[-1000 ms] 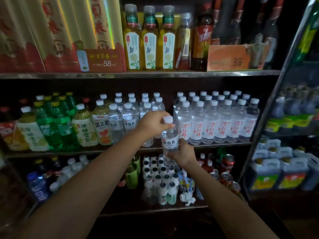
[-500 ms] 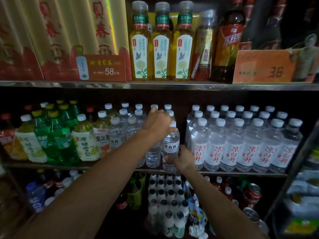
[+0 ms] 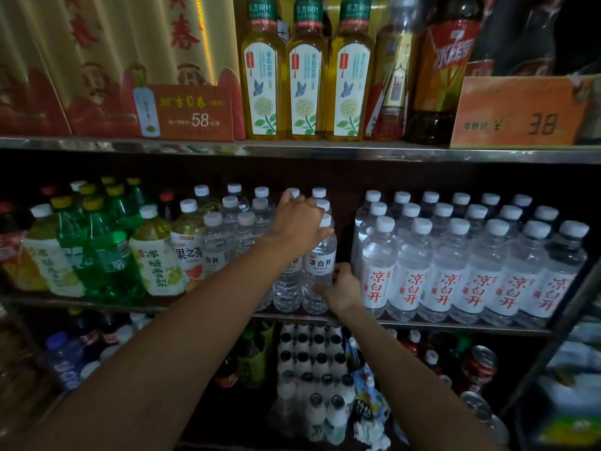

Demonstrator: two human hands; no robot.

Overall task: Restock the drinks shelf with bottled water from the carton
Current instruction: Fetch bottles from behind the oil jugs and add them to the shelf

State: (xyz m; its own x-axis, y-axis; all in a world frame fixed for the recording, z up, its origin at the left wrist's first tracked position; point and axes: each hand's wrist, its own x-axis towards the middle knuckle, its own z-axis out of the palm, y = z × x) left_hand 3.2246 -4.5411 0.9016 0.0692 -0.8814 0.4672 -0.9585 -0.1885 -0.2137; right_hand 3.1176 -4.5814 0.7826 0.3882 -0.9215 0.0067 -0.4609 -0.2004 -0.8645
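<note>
We had both hands on one water bottle [image 3: 320,255] that stood upright at the front edge of the middle shelf [image 3: 422,324], in the gap between two blocks of stock. Our left hand [image 3: 298,225] lay over its top, fingers curled down around the shoulder with the white cap showing just past the fingertips. Our right hand [image 3: 341,288] gripped the lower body of the same bottle from the right, fingers wrapped onto the clear plastic below the white label. Touching its left side stood another small water bottle [image 3: 287,288], and behind it ran a column of white caps going back into the shelf. Just to the right, close but apart, stood the rows of taller water bottles with red lettering [image 3: 455,271]. To the left sat more small waters, then yellow tea bottles [image 3: 156,255] and green soda bottles [image 3: 107,255]. On the upper shelf a price card reading 58 [image 3: 192,113] stood beside three yellow tea bottles [image 3: 307,76].
</note>
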